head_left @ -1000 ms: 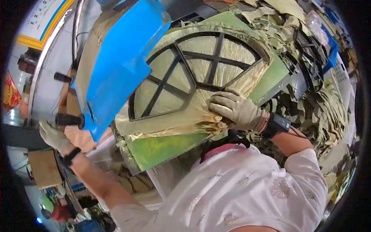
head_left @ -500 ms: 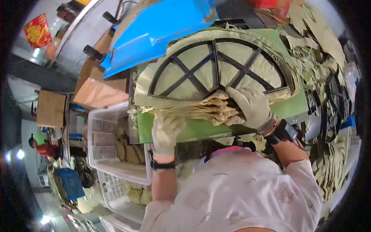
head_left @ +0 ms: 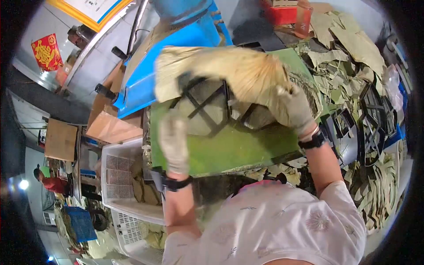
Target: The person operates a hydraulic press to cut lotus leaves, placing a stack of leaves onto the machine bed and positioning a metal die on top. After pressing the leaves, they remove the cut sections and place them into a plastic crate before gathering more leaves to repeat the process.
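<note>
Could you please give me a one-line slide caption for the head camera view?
Gloved right hand lifts a blurred stack of pale leaves above a black fan-shaped frame on a green board; gloved left hand over the board.

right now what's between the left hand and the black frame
Only bare green board shows between the left hand and the black frame in the head view.

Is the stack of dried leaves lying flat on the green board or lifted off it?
Lifted. The right hand grips the leaf stack and holds it raised and tilted above the black frame on the green board; motion blur hides detail.
</note>
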The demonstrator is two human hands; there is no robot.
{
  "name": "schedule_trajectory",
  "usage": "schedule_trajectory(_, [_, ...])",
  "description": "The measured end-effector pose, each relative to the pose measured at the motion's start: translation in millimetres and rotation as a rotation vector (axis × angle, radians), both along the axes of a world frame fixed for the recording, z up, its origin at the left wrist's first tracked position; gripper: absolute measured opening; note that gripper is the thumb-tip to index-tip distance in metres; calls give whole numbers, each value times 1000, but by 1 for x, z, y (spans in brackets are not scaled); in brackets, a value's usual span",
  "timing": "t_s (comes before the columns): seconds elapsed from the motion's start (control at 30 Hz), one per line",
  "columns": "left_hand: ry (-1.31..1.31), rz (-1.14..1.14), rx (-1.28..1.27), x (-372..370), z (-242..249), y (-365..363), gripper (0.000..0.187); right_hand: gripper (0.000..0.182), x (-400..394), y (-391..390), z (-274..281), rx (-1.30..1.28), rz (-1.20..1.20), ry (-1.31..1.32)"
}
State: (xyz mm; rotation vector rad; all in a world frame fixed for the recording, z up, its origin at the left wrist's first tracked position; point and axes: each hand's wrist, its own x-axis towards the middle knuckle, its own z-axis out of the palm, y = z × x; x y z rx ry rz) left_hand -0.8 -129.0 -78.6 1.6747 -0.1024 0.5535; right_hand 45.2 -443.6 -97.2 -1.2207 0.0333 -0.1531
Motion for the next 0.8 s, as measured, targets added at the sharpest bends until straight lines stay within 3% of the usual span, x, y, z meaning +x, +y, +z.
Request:
schedule_trajectory(0.03, [16,-42,196,-2,-7,-21,42,27,11,-16,-5,62,95,45])
schedule_trajectory(0.07, [-133,-33,653,8,-39,-28,42,27,13,-20,-8,60,88,31])
schedule_trajectory(0.13, [-254,-63,1074,8,-46,-65,49,23,20,-27,-16,-97,45,275])
schedule_trajectory(0.17, [-249,-39,1269,11,-51,-77,50,22,28,-23,-20,-150,-12,254])
schedule_trajectory(0.33, [-211,-53,1252,12,-56,-88,48,25,19,-28,-23,-173,-9,178])
schedule_trajectory(0.4, [-250,-112,1224,-1,-56,-84,48,28,1,-25,-4,84,-105,83])
schedule_trajectory(0.43, [-215,-135,1230,-14,-52,-84,49,29,-8,-45,1,-65,-53,131])
schedule_trajectory(0.5, [-223,-126,1239,-37,-59,-79,51,33,-30,-64,5,29,-236,119])
schedule_trajectory(0.53, [-221,-114,1247,-45,-64,-78,54,40,-31,-107,-26,109,-168,-39])
schedule_trajectory(0.6, [-226,-120,1232,-49,-74,-75,54,53,-76,-147,0,52,-414,-117])
schedule_trajectory(0.63, [-222,-113,1237,-49,-73,-75,54,54,-104,-203,-11,77,-498,-7])
schedule_trajectory(0.67, [-221,-99,1241,-48,-71,-75,54,57,-130,-248,-15,170,-578,-70])
schedule_trajectory(0.8, [-236,-127,1234,-45,-68,-72,53,58,-300,-438,-16,-195,-934,-91])
